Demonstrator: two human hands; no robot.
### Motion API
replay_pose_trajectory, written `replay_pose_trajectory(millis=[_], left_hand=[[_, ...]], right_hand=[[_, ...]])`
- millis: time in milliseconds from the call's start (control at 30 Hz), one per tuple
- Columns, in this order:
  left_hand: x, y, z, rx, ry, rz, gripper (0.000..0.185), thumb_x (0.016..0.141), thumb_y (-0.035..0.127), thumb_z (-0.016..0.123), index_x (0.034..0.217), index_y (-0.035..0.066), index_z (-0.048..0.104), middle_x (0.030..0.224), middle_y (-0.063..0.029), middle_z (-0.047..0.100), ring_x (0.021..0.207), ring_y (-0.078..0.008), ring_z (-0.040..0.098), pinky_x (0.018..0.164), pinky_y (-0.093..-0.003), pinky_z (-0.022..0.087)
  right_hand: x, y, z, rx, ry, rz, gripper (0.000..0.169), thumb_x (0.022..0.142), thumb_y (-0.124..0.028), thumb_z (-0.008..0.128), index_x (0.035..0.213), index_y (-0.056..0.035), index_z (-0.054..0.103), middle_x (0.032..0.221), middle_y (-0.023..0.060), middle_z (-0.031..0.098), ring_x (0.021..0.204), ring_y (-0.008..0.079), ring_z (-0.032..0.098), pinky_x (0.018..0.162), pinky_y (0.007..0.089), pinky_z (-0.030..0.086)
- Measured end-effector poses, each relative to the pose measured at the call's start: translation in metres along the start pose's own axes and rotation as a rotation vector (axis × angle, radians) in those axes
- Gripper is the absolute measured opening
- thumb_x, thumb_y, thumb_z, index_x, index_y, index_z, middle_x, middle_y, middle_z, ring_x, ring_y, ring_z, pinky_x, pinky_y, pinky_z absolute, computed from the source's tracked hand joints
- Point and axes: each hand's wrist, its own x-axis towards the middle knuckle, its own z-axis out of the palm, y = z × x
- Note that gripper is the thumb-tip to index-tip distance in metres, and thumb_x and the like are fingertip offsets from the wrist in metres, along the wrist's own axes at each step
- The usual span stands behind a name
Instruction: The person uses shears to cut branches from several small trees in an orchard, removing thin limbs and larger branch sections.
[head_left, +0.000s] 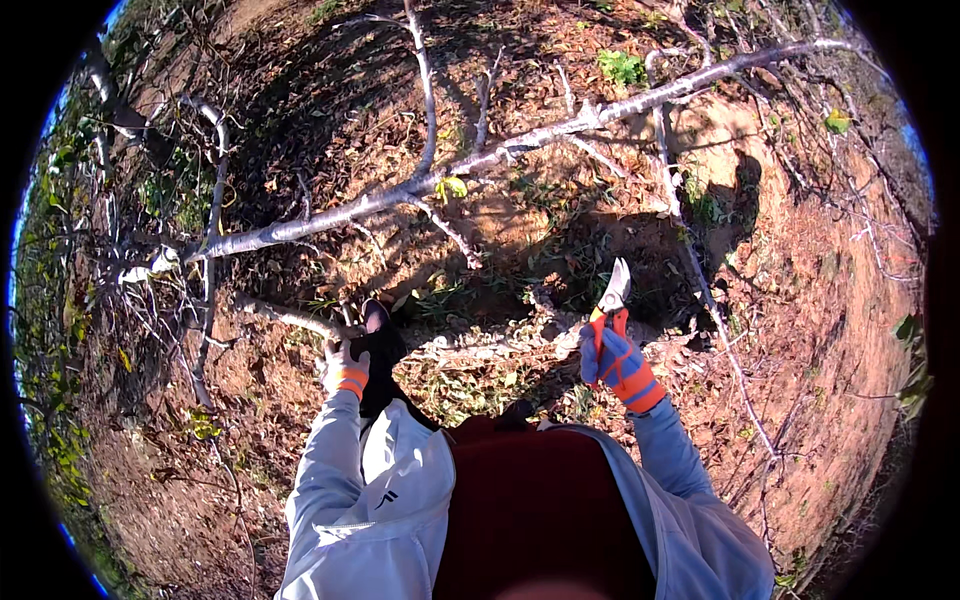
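My right hand (616, 367), in a blue-grey and orange work glove, grips a pair of pruning shears (613, 289) by the orange handles. Their metal blades point up and away from me, clear of any wood. At the left, my gloved left hand (343, 370) is closed around the near end of a short, thick branch (289, 315), beside my dark trouser leg and shoe (375, 315). Beyond both hands a long pale limb (390, 196) slants across the view, rising to the right, with several side shoots and stubs.
A thin branch (694, 255) hangs down on the right, past the shears. Upright stems (217, 172) and tangled twigs stand at the left. Dry leaves cover the sloping soil (480, 367). A green plant (621, 67) grows farther off.
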Motion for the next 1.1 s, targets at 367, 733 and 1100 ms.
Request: replay_pose_trajectory(millis=[367, 733, 1100], left_hand=[[0.056, -0.049, 0.094, 0.183, 0.29, 0.156, 0.026, 0.082, 0.036, 0.051, 0.079, 0.016, 0.067, 0.083, -0.0096, 0.063, 0.073, -0.0288, 0.061, 0.059, -0.0445, 0.05], [0.019, -0.02, 0.043, -0.166, 0.306, -0.049, 0.03, 0.082, 0.032, 0.048, 0.075, 0.01, 0.068, 0.083, -0.0151, 0.061, 0.077, -0.0337, 0.058, 0.068, -0.0446, 0.047], [0.011, -0.016, 0.033, -0.127, 0.301, -0.078, 0.033, 0.083, 0.032, 0.046, 0.073, 0.008, 0.066, 0.08, -0.0152, 0.062, 0.077, -0.0348, 0.058, 0.07, -0.0442, 0.047]], right_hand=[[0.042, -0.052, 0.124, -0.131, -0.452, 0.038, 0.048, 0.092, -0.028, 0.049, 0.126, 0.0043, 0.039, 0.101, 0.0114, 0.056, 0.087, 0.0194, 0.058, 0.08, 0.0366, 0.049], [0.075, -0.07, 0.153, -0.178, -0.521, 0.13, 0.041, 0.092, -0.034, 0.047, 0.12, -0.0049, 0.042, 0.103, 0.0128, 0.055, 0.091, 0.0268, 0.057, 0.081, 0.0425, 0.047], [0.102, -0.06, 0.168, 0.096, -0.427, 0.186, 0.019, 0.091, -0.028, 0.052, 0.098, -0.0102, 0.05, 0.082, 0.0023, 0.054, 0.077, 0.0186, 0.06, 0.068, 0.0363, 0.051]])
